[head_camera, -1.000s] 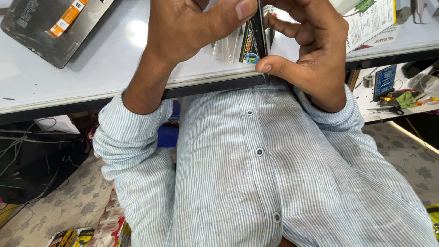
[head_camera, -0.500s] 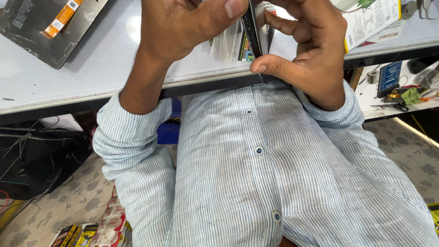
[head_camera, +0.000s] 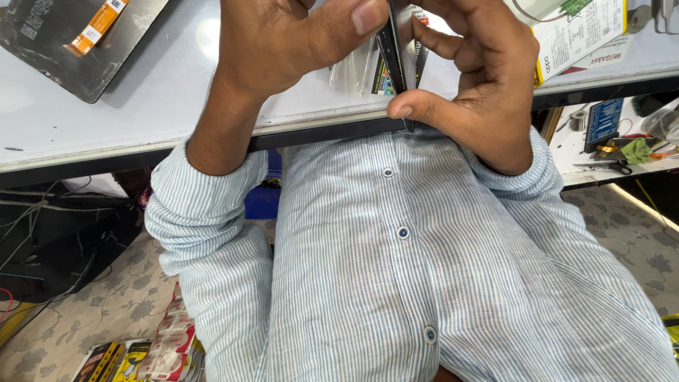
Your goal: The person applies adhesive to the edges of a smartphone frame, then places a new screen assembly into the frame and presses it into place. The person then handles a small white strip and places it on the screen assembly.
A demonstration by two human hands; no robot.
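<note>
Head view, looking straight down the chest. Left hand [head_camera: 283, 49] at 12 o'clock, curled shut, thumb tip pressing the near face of a thin dark panel [head_camera: 391, 46] held edge-on. Right hand [head_camera: 474, 85] at 1 o'clock, fingers wrapped over the far side of that panel, thumb hooked under its lower end just above the table edge [head_camera: 141, 152]. Panel upright between both hands, pinched from either side, over the front lip of the white tabletop, touching neither shirt nor table as far as can be told.

Clear plastic sleeves [head_camera: 353, 71] lying on the table just behind the panel. Dark flat slab with an orange ribbon strip [head_camera: 78, 42] at 10 o'clock, well apart from the hands. Printed paper sheet [head_camera: 580, 35] at 2 o'clock on the table. Lower shelf at 3 o'clock with a small blue board [head_camera: 603, 122] and scissors [head_camera: 608, 167]. Striped blue-and-white shirt [head_camera: 396, 269] filling the middle and 6 o'clock. Patterned floor at 7 o'clock with yellow-and-black packets [head_camera: 113, 361].
</note>
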